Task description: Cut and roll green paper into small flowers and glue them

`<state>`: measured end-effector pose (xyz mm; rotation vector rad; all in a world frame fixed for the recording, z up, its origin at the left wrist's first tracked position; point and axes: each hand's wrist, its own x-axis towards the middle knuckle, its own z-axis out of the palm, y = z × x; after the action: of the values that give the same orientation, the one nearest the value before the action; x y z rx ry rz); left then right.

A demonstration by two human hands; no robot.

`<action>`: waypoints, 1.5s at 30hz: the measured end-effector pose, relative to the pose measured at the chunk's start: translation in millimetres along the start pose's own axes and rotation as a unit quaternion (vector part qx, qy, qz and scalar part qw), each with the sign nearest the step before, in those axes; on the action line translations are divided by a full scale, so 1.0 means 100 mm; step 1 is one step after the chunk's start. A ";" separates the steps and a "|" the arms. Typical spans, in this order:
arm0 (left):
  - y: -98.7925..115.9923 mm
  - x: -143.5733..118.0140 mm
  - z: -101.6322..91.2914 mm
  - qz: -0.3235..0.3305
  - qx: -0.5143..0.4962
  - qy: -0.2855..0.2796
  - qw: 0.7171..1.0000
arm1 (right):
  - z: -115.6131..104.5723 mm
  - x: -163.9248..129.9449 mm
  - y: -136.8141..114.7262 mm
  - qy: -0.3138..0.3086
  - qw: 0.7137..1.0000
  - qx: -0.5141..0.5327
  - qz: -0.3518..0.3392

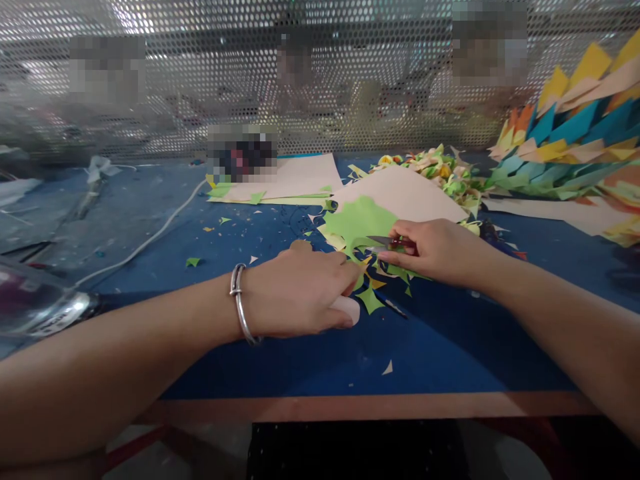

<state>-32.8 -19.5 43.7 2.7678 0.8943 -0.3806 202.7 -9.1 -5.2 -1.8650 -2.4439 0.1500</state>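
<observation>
In my right hand is a pair of scissors, its two blades parted and pointing left at the edge of a green paper sheet. My left hand is closed, with a silver bangle on the wrist. A pale rounded piece, seemingly paper, shows between its thumb and fingers. The left fingertips lie beside the green sheet's lower edge, and my own hand partly hides them. Green and yellow scraps lie between the hands, next to a thin dark pen-like tool.
Pale sheets lie behind the hands, with a heap of cut paper pieces beyond. Layered colored paper stacks stand at right. A white cord and a clear bottle-like object are at left. A perforated metal screen borders the blue table.
</observation>
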 end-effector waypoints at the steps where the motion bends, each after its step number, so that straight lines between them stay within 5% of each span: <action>1: -0.01 0.01 0.01 0.006 -0.012 0.004 1.000 | 0.00 0.00 -0.01 -0.003 1.000 -0.001 0.003; 5: -0.12 0.08 0.04 0.046 -0.115 0.024 0.992 | -0.02 -0.01 -0.03 -0.002 1.000 -0.012 0.008; 8: -0.22 0.18 0.09 0.070 -0.269 0.069 0.958 | -0.03 -0.02 -0.04 0.007 1.000 -0.026 0.003; 11: -0.29 0.31 0.16 0.050 -0.441 0.172 0.879 | -0.01 -0.04 -0.03 0.032 0.998 -0.050 -0.003; 16: -0.31 0.47 0.25 -0.036 -0.698 0.245 0.672 | 0.00 -0.11 -0.06 0.178 0.980 -0.068 -0.054; 19: -0.27 0.49 0.26 -0.053 -0.760 0.232 0.605 | -0.01 -0.16 -0.12 0.270 0.955 -0.042 -0.114; 22: -0.23 0.48 0.26 -0.060 -0.787 0.222 0.572 | -0.02 -0.19 -0.18 0.312 0.933 -0.037 -0.175; 28: -0.18 0.48 0.29 -0.060 -0.795 0.176 0.578 | 0.01 -0.18 -0.18 0.303 0.916 -0.040 -0.260; 35: -0.19 0.44 0.32 -0.031 -0.677 0.201 0.707 | 0.00 -0.16 -0.19 0.280 0.917 0.055 -0.279; 41: -0.18 0.47 0.34 -0.007 -0.711 0.196 0.675 | -0.01 -0.14 -0.19 0.250 0.933 0.122 -0.227; 45: -0.19 0.47 0.36 0.013 -0.683 0.204 0.701 | 0.00 -0.13 -0.17 0.219 0.943 0.163 -0.188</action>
<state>-13.8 11.3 -7.0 1.4006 0.7028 0.7024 190.1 -26.0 -3.3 -1.1284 -2.2375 0.0960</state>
